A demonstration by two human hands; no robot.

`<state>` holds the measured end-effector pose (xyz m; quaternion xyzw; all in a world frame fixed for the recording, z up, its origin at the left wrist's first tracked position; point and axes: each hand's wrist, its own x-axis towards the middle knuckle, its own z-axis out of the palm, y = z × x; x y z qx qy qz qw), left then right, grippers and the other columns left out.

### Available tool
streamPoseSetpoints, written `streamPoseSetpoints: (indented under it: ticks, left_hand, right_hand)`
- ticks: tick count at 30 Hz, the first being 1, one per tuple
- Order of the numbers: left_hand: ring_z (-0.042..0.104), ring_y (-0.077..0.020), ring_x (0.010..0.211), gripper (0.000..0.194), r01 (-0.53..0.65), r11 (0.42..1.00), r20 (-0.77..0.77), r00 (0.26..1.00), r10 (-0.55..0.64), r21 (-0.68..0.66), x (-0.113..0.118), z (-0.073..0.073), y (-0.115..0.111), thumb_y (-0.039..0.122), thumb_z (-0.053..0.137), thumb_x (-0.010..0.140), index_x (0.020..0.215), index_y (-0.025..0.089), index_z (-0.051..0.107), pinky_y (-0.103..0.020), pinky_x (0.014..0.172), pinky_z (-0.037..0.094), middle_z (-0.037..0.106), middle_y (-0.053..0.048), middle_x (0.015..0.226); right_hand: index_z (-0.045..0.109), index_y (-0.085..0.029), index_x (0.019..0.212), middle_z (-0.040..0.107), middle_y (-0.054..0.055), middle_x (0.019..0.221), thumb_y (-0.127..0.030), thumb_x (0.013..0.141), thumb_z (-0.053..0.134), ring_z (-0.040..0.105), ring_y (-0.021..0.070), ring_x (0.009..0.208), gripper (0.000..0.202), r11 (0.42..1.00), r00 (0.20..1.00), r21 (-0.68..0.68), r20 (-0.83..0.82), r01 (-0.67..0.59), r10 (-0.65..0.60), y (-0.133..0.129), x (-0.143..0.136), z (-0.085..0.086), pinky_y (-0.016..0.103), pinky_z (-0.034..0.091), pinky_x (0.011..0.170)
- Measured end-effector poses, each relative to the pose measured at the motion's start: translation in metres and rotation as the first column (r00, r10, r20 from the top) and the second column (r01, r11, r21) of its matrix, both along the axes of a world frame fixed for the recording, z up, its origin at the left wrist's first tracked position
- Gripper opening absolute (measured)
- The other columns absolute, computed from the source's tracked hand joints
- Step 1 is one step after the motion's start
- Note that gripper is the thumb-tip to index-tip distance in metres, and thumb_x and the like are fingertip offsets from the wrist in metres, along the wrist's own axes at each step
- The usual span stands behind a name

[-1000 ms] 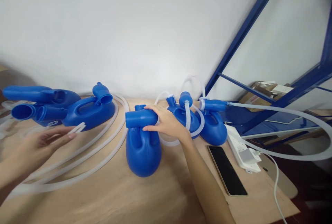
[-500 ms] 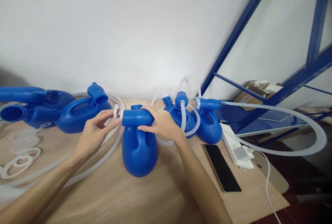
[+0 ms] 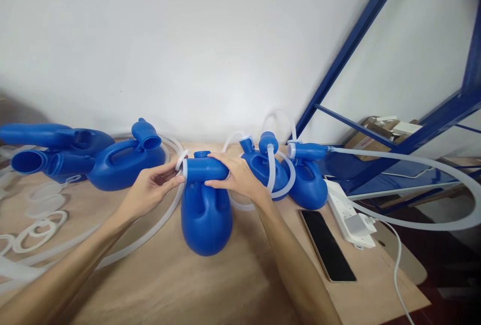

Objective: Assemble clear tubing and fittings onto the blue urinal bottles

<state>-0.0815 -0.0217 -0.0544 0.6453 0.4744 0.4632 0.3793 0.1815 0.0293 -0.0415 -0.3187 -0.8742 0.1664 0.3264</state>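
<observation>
A blue plastic urinal bottle (image 3: 207, 224) with a moulded handle stands upright in front of me, its wide neck pointing left. My right hand (image 3: 240, 177) is wrapped over the right end of that neck, thumb on the near side. At the neck's left mouth sits a white ring-shaped cap (image 3: 182, 158), pinched by the fingers of my left hand (image 3: 160, 183). The cap's white rim meets the mouth's edge; a thin ring part tilts out above it. Whether the rim is fully seated I cannot tell.
More blue bottles stand left (image 3: 126, 167) and right (image 3: 306, 184), some with clear hoses (image 3: 406, 153). Loose white rings (image 3: 39, 232) lie at the left. A phone (image 3: 327, 246) and a white power strip (image 3: 349, 214) lie at the right, near a blue metal rack (image 3: 349, 39).
The white cap's ring part has tipped from upright to slanted against the mouth, my left fingers moving with it. My right hand keeps its hold. The whole view has shifted slightly.
</observation>
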Motion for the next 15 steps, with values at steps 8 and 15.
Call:
streamPoseSetpoints:
  ticks: [8, 15]
  left_hand:
    - [0.075, -0.0361, 0.106, 0.044, 0.008, 0.997, -0.101, 0.995, -0.001, 0.071, -0.011, 0.016, 0.005, 0.06, 0.081, 0.083, 0.104, 0.022, 0.084, -0.045, 0.093, 0.063, 0.082, -0.009, 0.109]
    - [0.056, -0.0164, 0.062, 0.049, -0.166, 0.982, 0.261, 0.948, 0.184, -0.091, 0.001, 0.005, 0.056, 0.052, 0.078, 0.077, 0.108, 0.015, 0.073, -0.028, 0.059, 0.048, 0.063, -0.002, 0.069]
  right_hand:
    - [0.061, -0.026, 0.14, 0.069, 0.008, 0.141, -0.052, 0.079, 0.088, 0.063, 0.0298, 0.13, 0.071, 0.997, 0.999, -0.074, 0.029, -0.034, 0.036, -0.001, 0.005, 0.008, 0.048, 0.046, 0.115]
    - [0.056, -0.032, 0.145, 0.045, 0.011, 0.156, -0.053, 0.07, 0.095, 0.032, 0.0353, 0.154, 0.087, 0.985, 0.981, -0.122, 0.139, -0.121, 0.138, -0.011, 0.003, 0.017, 0.057, 0.03, 0.127]
